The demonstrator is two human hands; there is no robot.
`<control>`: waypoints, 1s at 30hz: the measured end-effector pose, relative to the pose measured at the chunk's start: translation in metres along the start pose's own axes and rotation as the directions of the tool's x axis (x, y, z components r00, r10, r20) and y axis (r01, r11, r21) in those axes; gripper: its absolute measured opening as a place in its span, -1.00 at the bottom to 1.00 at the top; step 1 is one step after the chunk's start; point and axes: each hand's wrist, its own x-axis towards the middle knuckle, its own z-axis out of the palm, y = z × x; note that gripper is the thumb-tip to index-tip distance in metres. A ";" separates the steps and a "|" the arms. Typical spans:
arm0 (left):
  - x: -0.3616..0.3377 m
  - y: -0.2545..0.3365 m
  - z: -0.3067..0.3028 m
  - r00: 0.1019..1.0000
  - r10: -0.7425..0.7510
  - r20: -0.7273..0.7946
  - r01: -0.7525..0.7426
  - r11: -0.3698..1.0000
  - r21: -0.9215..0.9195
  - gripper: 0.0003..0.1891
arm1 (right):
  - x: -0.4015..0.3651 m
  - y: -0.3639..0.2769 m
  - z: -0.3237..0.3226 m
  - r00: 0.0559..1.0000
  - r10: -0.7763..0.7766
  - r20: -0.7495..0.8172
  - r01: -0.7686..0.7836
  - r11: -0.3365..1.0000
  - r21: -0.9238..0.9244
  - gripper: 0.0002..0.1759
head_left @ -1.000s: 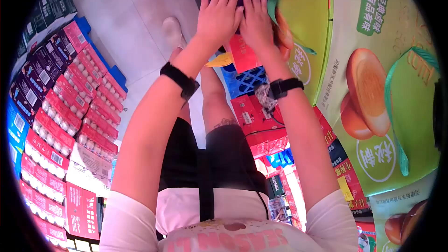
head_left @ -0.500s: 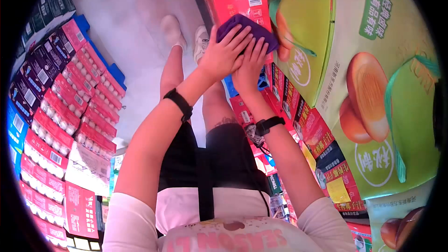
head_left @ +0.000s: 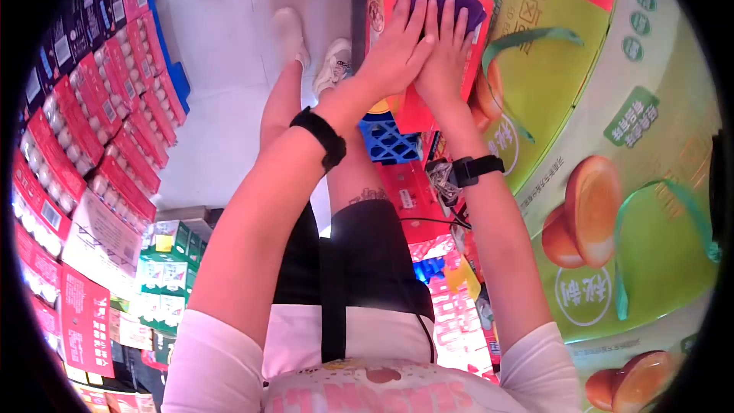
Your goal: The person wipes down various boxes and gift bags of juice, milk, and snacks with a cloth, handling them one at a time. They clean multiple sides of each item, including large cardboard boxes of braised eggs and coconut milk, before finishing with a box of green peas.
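A purple cloth lies against the upper part of a red box. My left hand rests on the cloth with its fingers stretched out. Beside and partly under it, my right hand also lies flat, fingers extended over the cloth. The two hands touch and overlap near the thumbs. Both palms face the box and are hidden.
Large green gift boxes with teal ribbon handles line the right side. Red egg packs are stacked at the left. A blue crate is below the red box. Green cartons stand at the lower left.
Both hands and the purple cloth have moved up and to the right in view, nearer the red box's upper edge. The surroundings have shifted with the camera, and more of the blue crate shows.
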 end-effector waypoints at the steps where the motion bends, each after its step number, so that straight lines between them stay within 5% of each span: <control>1: 0.001 -0.004 0.004 0.998 -0.060 -0.036 0.055 0.988 -0.146 -0.39 | 0.005 0.001 -0.001 1.000 -0.019 0.024 0.019 0.999 -0.033 -0.32; 2: -0.004 -0.015 0.010 0.995 0.102 -0.022 -0.102 0.994 -0.026 -0.38 | 0.004 0.001 0.000 0.999 -0.016 0.035 0.018 0.999 -0.048 -0.33; 3: -0.014 -0.017 0.021 0.994 0.096 -0.046 -0.097 0.995 -0.029 -0.38 | -0.002 0.000 0.000 0.998 -0.038 0.041 0.041 0.998 -0.058 -0.33; 5: -0.031 0.001 0.031 0.938 -0.346 -0.028 0.309 0.868 -0.388 -0.37 | -0.017 -0.009 -0.005 0.987 -0.066 0.150 0.068 0.998 -0.008 -0.33; 8: -0.068 0.014 0.034 0.848 -0.521 0.098 0.497 0.716 -0.491 -0.35 | -0.046 -0.020 -0.008 0.953 -0.117 0.280 0.146 0.986 -0.084 -0.35; 10: -0.085 0.014 0.040 0.703 -0.664 0.256 0.598 0.357 -0.718 -0.33 | -0.055 -0.025 -0.007 0.869 -0.194 0.455 0.298 0.940 -0.167 -0.40; 11: -0.084 0.012 0.040 0.700 -0.672 0.242 0.588 0.351 -0.729 -0.33 | -0.052 -0.025 -0.004 0.860 -0.212 0.463 0.319 0.933 -0.165 -0.40; 13: -0.081 0.008 0.039 0.530 -0.745 0.405 0.620 0.015 -0.784 -0.32 | -0.041 -0.023 0.004 0.762 -0.286 0.581 0.567 0.727 -0.387 -0.47; 14: -0.076 -0.003 0.042 0.583 -0.705 0.403 0.536 -0.038 -0.843 -0.31 | -0.026 -0.023 0.007 0.732 -0.319 0.602 0.632 0.649 -0.424 -0.50; 17: -0.042 -0.015 0.040 0.538 -0.750 0.385 0.486 -0.097 -0.869 -0.31 | 0.031 -0.032 0.004 0.635 -0.238 0.735 0.739 0.463 -0.489 -0.50; 20: 0.002 0.018 -0.017 0.549 -0.747 0.375 0.338 -0.211 -0.917 -0.30 | 0.071 -0.042 0.002 0.632 -0.137 0.763 0.729 0.440 -0.525 -0.51; 23: -0.006 0.000 0.003 0.567 -0.741 0.359 0.367 -0.163 -0.916 -0.29 | 0.065 -0.040 0.009 0.609 -0.120 0.784 0.765 0.349 -0.541 -0.48; 24: -0.014 -0.003 0.008 0.517 -0.728 0.451 0.424 -0.240 -0.873 -0.28 | 0.057 -0.041 0.013 0.573 -0.063 0.817 0.794 0.292 -0.534 -0.44; 28: -0.080 -0.034 0.081 0.463 -0.793 0.395 0.404 -0.209 -0.891 -0.30 | 0.009 -0.043 0.033 0.393 0.081 0.916 0.872 0.283 -0.399 -0.38; 30: -0.107 -0.029 0.083 0.358 -0.816 0.453 0.441 -0.279 -0.853 -0.33 | -0.007 -0.041 0.045 0.222 0.138 0.965 0.907 0.336 -0.256 -0.34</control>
